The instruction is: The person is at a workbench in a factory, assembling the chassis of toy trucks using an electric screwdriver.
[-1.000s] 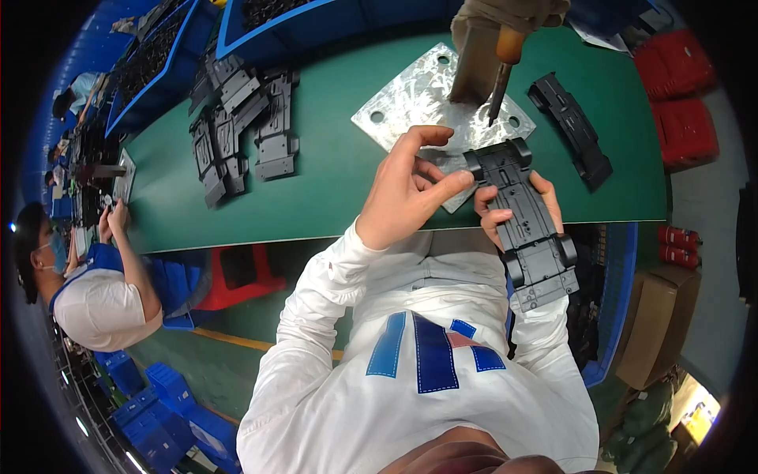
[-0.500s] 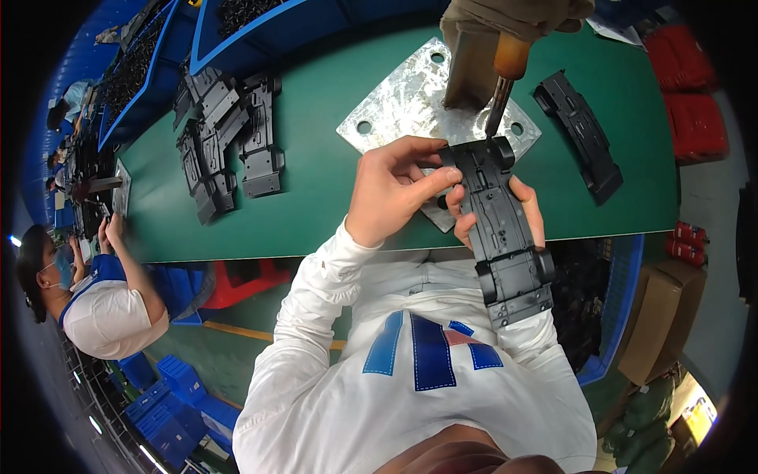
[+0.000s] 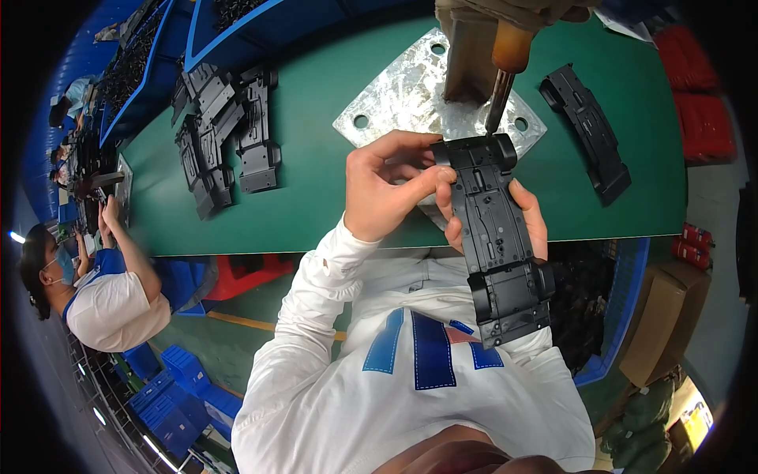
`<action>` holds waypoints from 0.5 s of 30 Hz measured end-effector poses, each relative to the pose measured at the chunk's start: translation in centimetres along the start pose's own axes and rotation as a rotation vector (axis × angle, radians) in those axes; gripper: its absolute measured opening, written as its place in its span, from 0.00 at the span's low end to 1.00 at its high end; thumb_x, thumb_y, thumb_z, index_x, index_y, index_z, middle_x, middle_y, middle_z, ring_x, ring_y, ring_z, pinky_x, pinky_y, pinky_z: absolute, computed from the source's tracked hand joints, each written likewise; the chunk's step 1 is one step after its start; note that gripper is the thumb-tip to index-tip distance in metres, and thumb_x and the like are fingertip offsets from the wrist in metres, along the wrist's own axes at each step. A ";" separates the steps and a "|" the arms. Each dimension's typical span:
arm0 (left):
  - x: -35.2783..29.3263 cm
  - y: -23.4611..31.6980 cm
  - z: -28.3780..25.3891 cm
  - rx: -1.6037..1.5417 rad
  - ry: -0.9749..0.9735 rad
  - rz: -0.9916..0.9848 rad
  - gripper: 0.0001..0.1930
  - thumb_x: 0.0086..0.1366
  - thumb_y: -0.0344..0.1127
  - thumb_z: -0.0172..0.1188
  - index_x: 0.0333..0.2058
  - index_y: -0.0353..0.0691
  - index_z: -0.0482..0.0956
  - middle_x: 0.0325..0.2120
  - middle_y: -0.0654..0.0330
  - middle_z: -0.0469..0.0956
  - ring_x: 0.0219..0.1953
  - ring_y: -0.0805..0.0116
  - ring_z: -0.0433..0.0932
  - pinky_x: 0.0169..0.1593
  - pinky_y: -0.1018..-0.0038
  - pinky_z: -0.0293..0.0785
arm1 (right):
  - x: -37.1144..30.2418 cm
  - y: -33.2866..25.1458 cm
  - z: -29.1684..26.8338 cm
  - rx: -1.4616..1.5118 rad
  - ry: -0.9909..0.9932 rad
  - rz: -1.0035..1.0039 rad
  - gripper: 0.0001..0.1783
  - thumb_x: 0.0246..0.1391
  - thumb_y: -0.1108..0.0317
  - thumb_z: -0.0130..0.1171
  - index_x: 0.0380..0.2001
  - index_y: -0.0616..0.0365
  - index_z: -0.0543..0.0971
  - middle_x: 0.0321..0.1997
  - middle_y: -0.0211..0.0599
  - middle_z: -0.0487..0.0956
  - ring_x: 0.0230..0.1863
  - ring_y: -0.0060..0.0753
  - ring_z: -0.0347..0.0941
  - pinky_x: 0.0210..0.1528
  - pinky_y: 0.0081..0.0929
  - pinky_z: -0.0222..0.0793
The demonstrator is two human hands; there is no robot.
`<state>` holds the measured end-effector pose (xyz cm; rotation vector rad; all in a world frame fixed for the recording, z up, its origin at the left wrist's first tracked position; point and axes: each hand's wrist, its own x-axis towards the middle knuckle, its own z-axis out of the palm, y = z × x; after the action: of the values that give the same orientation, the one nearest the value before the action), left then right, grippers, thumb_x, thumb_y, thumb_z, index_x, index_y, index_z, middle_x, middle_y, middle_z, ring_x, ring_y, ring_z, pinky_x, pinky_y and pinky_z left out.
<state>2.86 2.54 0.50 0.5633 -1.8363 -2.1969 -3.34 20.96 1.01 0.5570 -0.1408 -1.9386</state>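
Observation:
A long black plastic chassis-like part is held over the near edge of the green table, its far end beneath an orange-handled tool with a metal tip. My left hand pinches the far left corner of this part between thumb and fingers. From underneath and along the right side, my right hand grips its middle; part of that hand is hidden behind the plastic. Whether the tool's tip touches the part I cannot tell. Behind it lies a metal plate with corner holes, carrying an upright bracket.
Another black part lies on the table to the right, and several are piled at left. Blue bins line the back. A blue crate holds dark pieces at lower right. A co-worker sits at far left.
The near end of the black part has swung slightly left and toward me. Both hands keep their grip, with the left shifted a little to the left.

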 end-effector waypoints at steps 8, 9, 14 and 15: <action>0.3 -0.3 0.1 0.045 0.011 0.128 0.19 0.55 0.25 0.74 0.46 0.26 0.82 0.35 0.56 0.83 0.36 0.71 0.84 0.45 0.76 0.81 | -0.1 0.5 0.8 -0.053 0.017 -0.053 0.39 0.67 0.52 0.50 0.70 0.69 0.58 0.67 0.59 0.66 0.70 0.53 0.64 0.59 0.52 0.72; 0.3 -0.2 0.1 0.044 0.011 0.128 0.19 0.55 0.25 0.74 0.46 0.26 0.82 0.35 0.56 0.83 0.36 0.71 0.84 0.45 0.76 0.81 | -0.1 0.6 0.9 -0.054 0.017 -0.053 0.39 0.67 0.52 0.50 0.70 0.69 0.58 0.67 0.59 0.66 0.70 0.53 0.64 0.59 0.52 0.72; 0.3 -0.3 0.2 0.021 0.013 0.137 0.19 0.55 0.24 0.74 0.45 0.26 0.82 0.34 0.57 0.83 0.37 0.71 0.84 0.45 0.76 0.81 | -0.2 0.7 1.2 -0.039 0.009 -0.054 0.39 0.66 0.52 0.50 0.69 0.71 0.58 0.67 0.60 0.67 0.68 0.55 0.65 0.59 0.52 0.72; 0.4 -0.4 0.2 0.020 0.012 0.137 0.19 0.55 0.24 0.74 0.45 0.26 0.82 0.34 0.57 0.83 0.37 0.71 0.84 0.45 0.76 0.81 | -0.2 0.7 1.2 -0.040 0.009 -0.056 0.39 0.66 0.52 0.50 0.69 0.71 0.58 0.67 0.60 0.67 0.68 0.55 0.65 0.59 0.52 0.72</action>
<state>2.47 2.65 0.11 0.4391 -1.8350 -2.0849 -3.21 20.66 2.33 0.5488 -0.0813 -1.9891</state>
